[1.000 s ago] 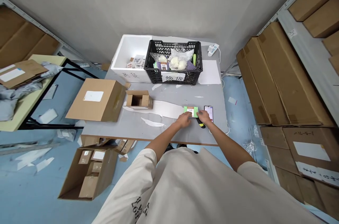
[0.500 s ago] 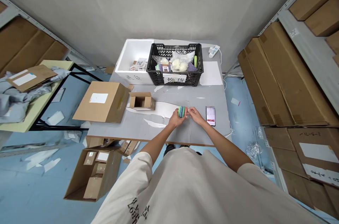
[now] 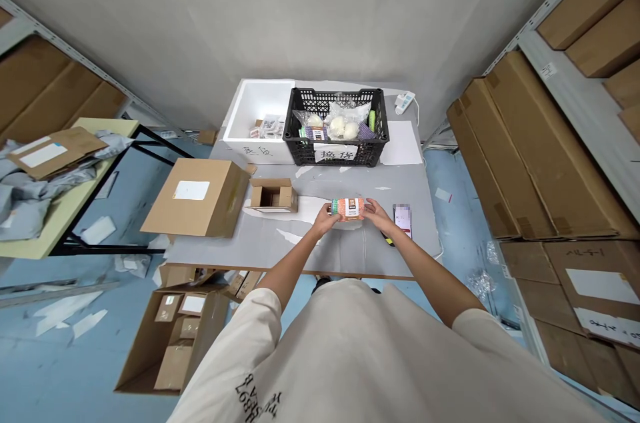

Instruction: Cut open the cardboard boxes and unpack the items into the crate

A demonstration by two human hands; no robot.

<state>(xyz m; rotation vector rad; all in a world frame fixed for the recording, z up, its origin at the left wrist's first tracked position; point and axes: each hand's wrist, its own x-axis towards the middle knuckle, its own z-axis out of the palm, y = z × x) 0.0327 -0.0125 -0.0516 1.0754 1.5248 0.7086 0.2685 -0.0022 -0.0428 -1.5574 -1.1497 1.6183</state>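
Observation:
In front of me, over the table, both hands hold a pack of sponges [image 3: 352,208], as far as I can tell. Its textured orange face is turned up with a white and brown label, and green and blue show at its left end. My left hand [image 3: 326,220] is closed on that left end. At the other end, my right hand [image 3: 376,214] grips the orange edge with its fingers. A small open cardboard box [image 3: 289,199] stands left of my left hand. Under my right wrist a yellow and black item [image 3: 388,239] is partly hidden.
A phone [image 3: 403,218] lies to the right. At the back stand a black crate [image 3: 295,151] of bagged goods and a white foam box [image 3: 240,136]. A large carton [image 3: 185,193] sits at the table's left edge; shelves with cartons [image 3: 515,150] line the right.
The sponge pack has turned from its striped side to its labelled orange face. My right hand now holds its right end. The view has shifted slightly.

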